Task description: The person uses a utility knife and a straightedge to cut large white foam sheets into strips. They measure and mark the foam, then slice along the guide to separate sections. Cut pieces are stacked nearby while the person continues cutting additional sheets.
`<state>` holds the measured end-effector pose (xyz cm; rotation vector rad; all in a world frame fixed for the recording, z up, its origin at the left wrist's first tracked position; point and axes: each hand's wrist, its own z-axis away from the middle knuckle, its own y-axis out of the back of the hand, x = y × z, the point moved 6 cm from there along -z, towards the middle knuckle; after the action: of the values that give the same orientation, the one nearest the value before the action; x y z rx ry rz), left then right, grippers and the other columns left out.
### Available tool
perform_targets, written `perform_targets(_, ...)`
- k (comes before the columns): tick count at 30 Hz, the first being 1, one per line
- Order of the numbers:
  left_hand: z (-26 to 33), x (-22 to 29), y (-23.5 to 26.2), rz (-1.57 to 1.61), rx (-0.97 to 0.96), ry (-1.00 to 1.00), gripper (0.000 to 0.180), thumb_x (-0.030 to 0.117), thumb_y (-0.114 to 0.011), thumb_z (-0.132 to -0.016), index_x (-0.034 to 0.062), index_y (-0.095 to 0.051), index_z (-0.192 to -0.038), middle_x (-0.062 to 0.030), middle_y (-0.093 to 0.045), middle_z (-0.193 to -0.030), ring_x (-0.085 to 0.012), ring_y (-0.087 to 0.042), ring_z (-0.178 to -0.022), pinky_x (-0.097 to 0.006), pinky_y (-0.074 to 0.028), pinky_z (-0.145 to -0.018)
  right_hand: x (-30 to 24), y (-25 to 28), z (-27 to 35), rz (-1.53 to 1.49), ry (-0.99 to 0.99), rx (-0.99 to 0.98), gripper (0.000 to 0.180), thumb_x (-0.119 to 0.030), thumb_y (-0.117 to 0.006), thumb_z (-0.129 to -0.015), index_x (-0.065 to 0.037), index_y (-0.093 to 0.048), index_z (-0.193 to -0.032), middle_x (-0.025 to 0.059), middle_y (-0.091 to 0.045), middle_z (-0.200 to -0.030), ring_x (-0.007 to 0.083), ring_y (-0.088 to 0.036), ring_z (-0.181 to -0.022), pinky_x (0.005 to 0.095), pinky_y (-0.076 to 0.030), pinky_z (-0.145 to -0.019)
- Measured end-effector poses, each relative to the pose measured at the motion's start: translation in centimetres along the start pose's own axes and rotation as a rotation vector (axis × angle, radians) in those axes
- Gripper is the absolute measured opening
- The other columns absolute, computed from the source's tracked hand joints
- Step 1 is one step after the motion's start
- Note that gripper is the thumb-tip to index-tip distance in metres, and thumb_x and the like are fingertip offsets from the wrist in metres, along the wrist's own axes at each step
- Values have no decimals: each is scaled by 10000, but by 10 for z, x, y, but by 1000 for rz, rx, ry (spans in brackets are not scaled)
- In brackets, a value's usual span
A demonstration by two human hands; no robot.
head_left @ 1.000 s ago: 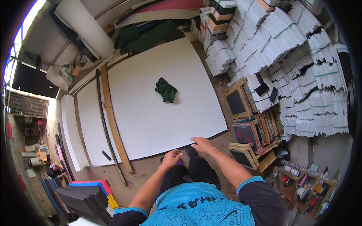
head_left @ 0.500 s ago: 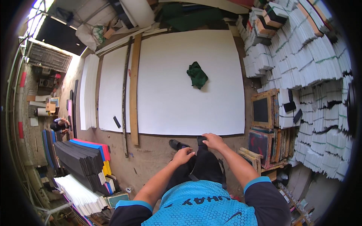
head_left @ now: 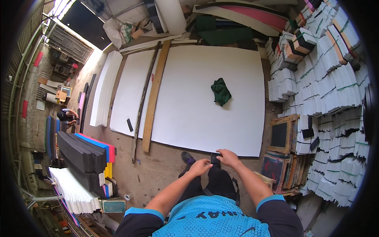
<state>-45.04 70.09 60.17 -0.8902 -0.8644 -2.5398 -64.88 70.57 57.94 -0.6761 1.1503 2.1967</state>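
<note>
My left hand [head_left: 200,167] hangs in front of my dark trousers, its fingers loosely bent and apart, with nothing visible in it. My right hand [head_left: 228,157] is a little farther forward, by the near edge of a large white sheet [head_left: 189,114] and above my dark shoe [head_left: 215,158]. Its fingers are partly spread and no object shows between them. On the sheet lies a crumpled dark green cloth [head_left: 221,93]. A long wooden board [head_left: 155,96] and a narrow dark bar [head_left: 145,102] lie across its left part, near a small black piece [head_left: 129,125].
Bundled white sheets [head_left: 329,94] are piled at the right, above framed panels [head_left: 279,135]. Stacked black sheets [head_left: 81,152] and white sheets [head_left: 73,189] stand at the lower left. Another person [head_left: 68,115] crouches at the far left. Green material [head_left: 225,35] lies beyond the sheet.
The view has shifted and turned, so the white sheet and cloth appear lower and farther right. Both hands remain in front of my legs, slightly farther right in the picture.
</note>
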Motion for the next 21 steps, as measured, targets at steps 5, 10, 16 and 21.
perform_targets(5, 2, -22, -14, 15, -22, -9, 542, 457, -709, -955, 33, -706, -1292, -219, -742, -1203, -368, -707, -1155, -455, -553, -979, -8, -7, 10, 5, -13, 7, 446, -338, -694, -956, -156, -659, -1362, 130, -701, -1297, 339, -646, -1226, 464, -527, -1022)
perform_targets(10, 12, -9, -15, -15, -101, -19, 536, 458, -706, -957, 32, -709, -1283, -214, -752, -1171, -364, -720, -1126, -451, -562, -965, -2, -11, 27, 19, -59, 61, 446, -338, -687, -960, -158, -655, -1367, 129, -698, -1300, 339, -638, -1239, 461, -519, -1035)
perform_targets(16, 6, -17, -26, -83, -165, -149, 524, 457, -713, -953, 33, -720, -1261, -212, -753, -1162, -369, -719, -1116, -451, -561, -967, 10, -17, 61, 17, -155, 161, 450, -333, -686, -958, -148, -654, -1367, 147, -692, -1313, 347, -636, -1246, 466, -515, -1044)
perform_targets(21, -5, -19, -38, -140, -203, -231, 530, 469, -705, -954, 40, -725, -1265, -210, -742, -1210, -375, -701, -1163, -465, -549, -996, 9, -23, 88, -7, -204, 227, 459, -339, -691, -956, -142, -653, -1369, 158, -689, -1326, 363, -642, -1240, 474, -521, -1033)
